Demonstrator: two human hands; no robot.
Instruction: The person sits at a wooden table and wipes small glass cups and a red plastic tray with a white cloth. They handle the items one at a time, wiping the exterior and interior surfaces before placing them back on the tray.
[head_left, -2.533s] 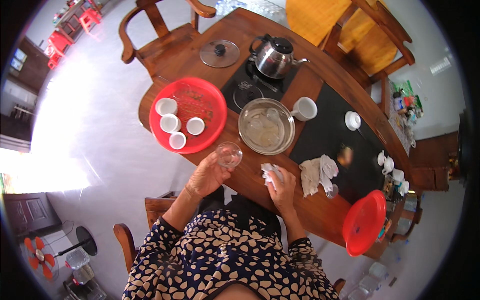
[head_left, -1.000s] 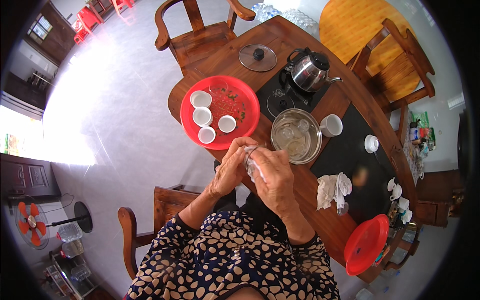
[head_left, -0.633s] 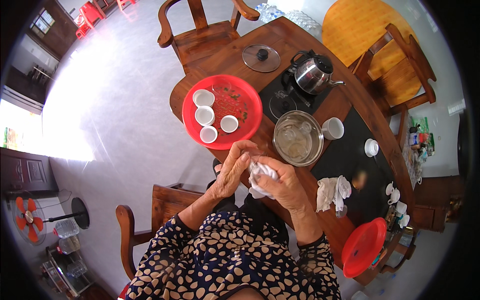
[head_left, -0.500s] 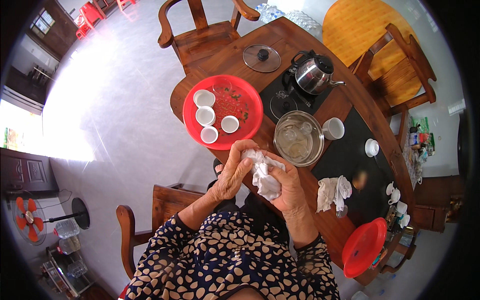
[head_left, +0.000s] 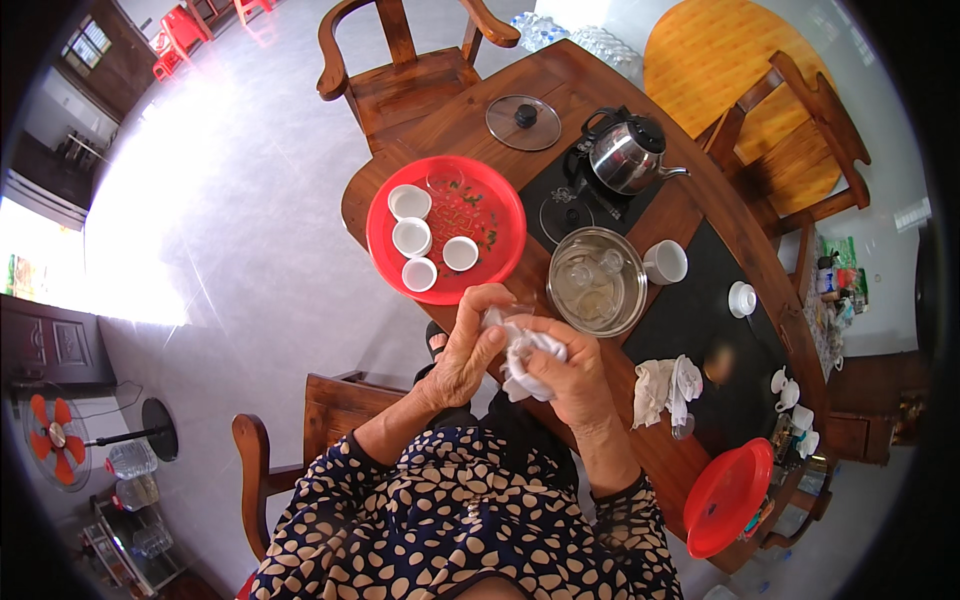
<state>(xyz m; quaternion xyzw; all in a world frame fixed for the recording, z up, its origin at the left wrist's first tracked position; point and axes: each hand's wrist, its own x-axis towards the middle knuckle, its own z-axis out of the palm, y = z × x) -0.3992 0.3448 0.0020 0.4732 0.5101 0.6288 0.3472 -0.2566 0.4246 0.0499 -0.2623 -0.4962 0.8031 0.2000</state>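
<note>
Both my hands meet in front of my body, close to the table's near edge. My left hand [head_left: 466, 348] is closed on a small clear glass cup [head_left: 517, 310], of which only a see-through rim shows. A bunched white cloth [head_left: 530, 372] is gripped by my right hand [head_left: 578, 378] and pressed against the cup. Just beyond my hands, a round red tray [head_left: 470, 284] carries several white cups [head_left: 460, 253] and a clear glass. To its right stands a steel pot [head_left: 640, 290] with several clear glass cups lying in water.
A steel kettle [head_left: 628, 158] sits on a black cooktop. A glass lid [head_left: 523, 122] lies behind the tray. Right of the pot are a white mug [head_left: 666, 262], folded cloths [head_left: 665, 388] and a red basin [head_left: 728, 500]. Wooden chairs [head_left: 415, 90] flank the table.
My right hand has turned with the cloth, which is now bunched tighter around the cup. More of the cup's clear rim shows beside my left fingers. The things on the table stay put.
</note>
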